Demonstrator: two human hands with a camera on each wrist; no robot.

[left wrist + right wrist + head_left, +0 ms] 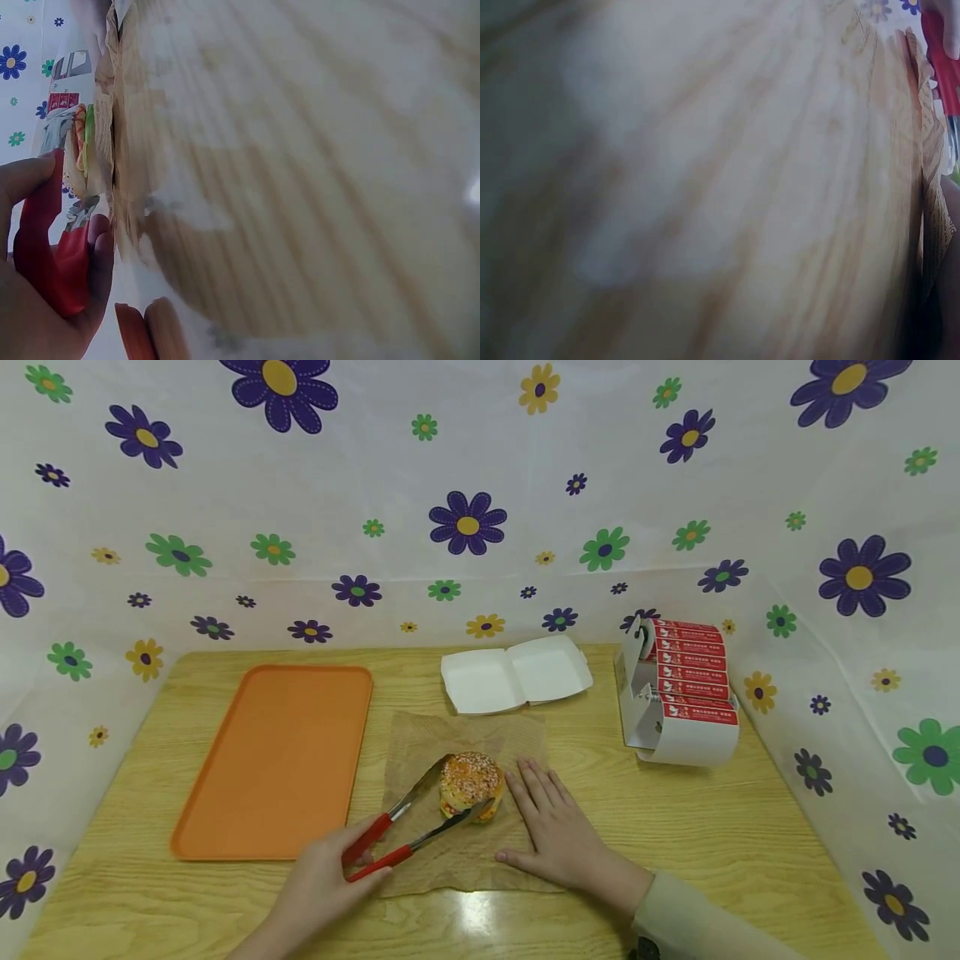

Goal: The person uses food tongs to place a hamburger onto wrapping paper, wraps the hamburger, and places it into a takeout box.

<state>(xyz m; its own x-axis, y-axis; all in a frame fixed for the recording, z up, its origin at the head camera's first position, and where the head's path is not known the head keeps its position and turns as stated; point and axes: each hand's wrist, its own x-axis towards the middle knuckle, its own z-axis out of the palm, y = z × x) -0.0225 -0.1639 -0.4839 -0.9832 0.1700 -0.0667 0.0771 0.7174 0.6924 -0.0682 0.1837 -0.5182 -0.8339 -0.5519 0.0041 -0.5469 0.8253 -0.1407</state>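
Observation:
My left hand holds a pair of metal tongs by their red handles. The tong arms straddle a sesame-topped burger, one tip at its far left edge and the other across its front right side. Under the burger lies a sheet of brown printed paper, flat on the wooden table. My right hand rests palm down with spread fingers on the paper's right part, just beside the burger. In the left wrist view, the burger's layered side shows beyond the red handles.
An orange tray lies on the left of the table. Behind the paper stands a white takeaway box with its lid folded back. A dispenser with a roll of red-and-white labels is at the back right. A flowered curtain encloses the table.

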